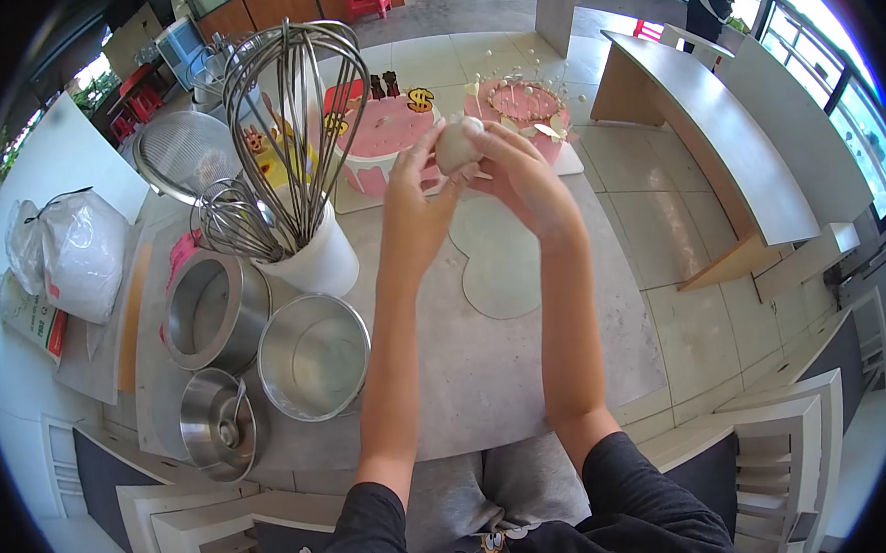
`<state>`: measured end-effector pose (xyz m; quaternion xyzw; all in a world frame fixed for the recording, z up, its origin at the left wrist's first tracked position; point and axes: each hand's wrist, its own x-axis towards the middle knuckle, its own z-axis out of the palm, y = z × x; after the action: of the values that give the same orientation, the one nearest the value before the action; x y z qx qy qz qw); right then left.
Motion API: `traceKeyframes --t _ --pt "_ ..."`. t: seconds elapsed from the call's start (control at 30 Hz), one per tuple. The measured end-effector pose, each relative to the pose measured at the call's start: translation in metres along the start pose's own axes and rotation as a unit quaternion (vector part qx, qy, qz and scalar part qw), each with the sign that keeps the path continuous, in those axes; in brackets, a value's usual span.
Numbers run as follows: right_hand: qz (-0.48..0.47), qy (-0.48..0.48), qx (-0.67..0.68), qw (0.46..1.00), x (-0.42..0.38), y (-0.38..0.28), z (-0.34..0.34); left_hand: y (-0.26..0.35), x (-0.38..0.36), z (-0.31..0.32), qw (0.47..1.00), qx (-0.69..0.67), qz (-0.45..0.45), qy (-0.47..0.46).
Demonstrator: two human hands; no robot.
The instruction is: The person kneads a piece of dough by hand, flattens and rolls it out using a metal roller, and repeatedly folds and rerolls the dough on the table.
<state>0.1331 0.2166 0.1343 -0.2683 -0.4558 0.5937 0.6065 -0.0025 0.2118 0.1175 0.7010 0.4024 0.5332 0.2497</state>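
Up over the far half of the table, a smooth pale ball, like dough or clay [455, 150], is held between both hands. My left hand [420, 183] grips its left side, fingers curled round it. My right hand [516, 178] closes on the right side, with the thumb and fingertips pressed to the ball. Below the hands, a flat pale grey-green shape [503, 278] with rounded outlines lies on the table. Behind them stand two pink decorated cakes, one with gold dollar signs [380, 130] and one with white beads [524, 102].
To the left, large whisks [300, 134] stand in a white container [317, 263]. Metal pans [314, 358] and a small steel bowl [216, 429] sit nearer. A mesh strainer [186, 155] and white plastic bag [86, 250] are farther left. Chairs [773, 459] flank the near side.
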Motion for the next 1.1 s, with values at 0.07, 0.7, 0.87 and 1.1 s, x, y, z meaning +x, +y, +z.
traceKeyframes --t 0.07,0.7,0.87,1.1 --pt "-0.013 -0.014 -0.148 0.989 -0.016 -0.016 0.006 -0.004 0.002 -0.004 0.984 -0.139 -0.109 -0.026" --pt "-0.298 0.095 -0.283 0.907 -0.014 -0.012 0.024 0.026 -0.011 0.01 0.974 -0.218 -0.046 0.044" --pt "-0.366 0.037 -0.397 0.841 -0.013 -0.013 0.017 0.04 -0.014 0.007 0.94 -0.334 0.036 0.065" --pt "-0.127 -0.143 0.131 0.973 -0.014 0.0 0.044 0.021 -0.019 0.012 0.959 -0.199 0.07 0.19"
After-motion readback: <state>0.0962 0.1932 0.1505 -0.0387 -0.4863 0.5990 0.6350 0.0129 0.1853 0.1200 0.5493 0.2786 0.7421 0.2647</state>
